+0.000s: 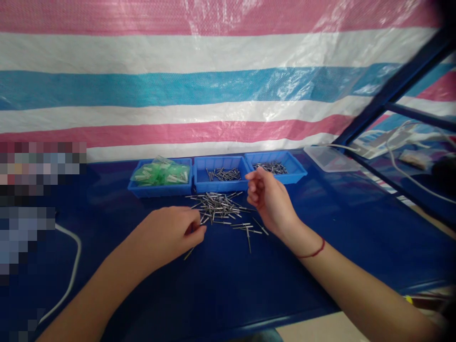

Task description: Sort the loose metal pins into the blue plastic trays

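A loose pile of blind rivets [219, 205] lies on the dark blue table, with several strays towards its right front. At the pile's left edge is my left hand [178, 228], its fingers curled and thumb close to the index finger; whatever they hold is hidden. One rivet [189, 253] shows just below that hand. My right hand [269, 202], closed with thumb and index finger together, hovers right of the pile, before the middle bin [223, 186] and right bin [294, 176]. Both bins contain rivets. I cannot make out anything between the right fingers.
A left blue bin [160, 192] holds green and clear plastic packets [162, 172]. Behind the bins hangs a striped plastic sheet [178, 88]. A clear plastic lid or tray [331, 159] lies at the back right, near a blue metal frame [392, 90]. A white cable [76, 256] runs along the left.
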The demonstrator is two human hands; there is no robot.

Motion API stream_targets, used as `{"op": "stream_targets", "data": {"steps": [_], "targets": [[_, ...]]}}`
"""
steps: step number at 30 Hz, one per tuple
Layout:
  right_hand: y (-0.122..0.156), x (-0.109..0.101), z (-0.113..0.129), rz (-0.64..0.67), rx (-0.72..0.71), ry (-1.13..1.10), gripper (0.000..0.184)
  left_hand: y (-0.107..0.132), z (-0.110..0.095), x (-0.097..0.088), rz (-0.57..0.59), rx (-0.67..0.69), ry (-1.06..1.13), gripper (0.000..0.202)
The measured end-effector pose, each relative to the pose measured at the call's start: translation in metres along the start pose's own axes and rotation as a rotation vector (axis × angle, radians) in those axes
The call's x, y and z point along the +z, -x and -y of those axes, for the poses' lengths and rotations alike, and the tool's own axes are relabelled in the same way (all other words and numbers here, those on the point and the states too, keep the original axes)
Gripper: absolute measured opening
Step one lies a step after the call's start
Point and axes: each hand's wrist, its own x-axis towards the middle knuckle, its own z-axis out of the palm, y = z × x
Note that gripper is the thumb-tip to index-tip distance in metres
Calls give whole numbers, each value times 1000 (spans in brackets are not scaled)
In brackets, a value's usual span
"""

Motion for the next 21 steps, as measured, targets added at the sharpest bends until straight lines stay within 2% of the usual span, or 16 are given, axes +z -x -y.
{"op": "stream_targets", "data": {"steps": [3, 8, 12, 14, 17, 19, 21], "targets": [[6, 4, -2, 68, 54, -10, 27, 8, -1, -1, 187, -85, 24, 11], [8, 5, 2, 88, 89, 2, 23, 9, -6, 0, 286, -137, -67, 11], [10, 6, 2, 112, 104, 56, 21, 2, -2, 4, 313, -104, -39, 12], [12, 7, -1, 141, 87, 131, 22, -4, 3, 7, 304, -18, 80, 10], [15, 8, -5, 171, -18, 287, 23, -16, 11, 14, 248, 185, 346, 9], [17, 9, -8, 191, -107, 380, 21, -22, 13, 17, 126, 227, 487, 10], [19, 10, -10, 241, -177, 440, 14, -25, 14, 20, -28, 198, 588, 13]]}}
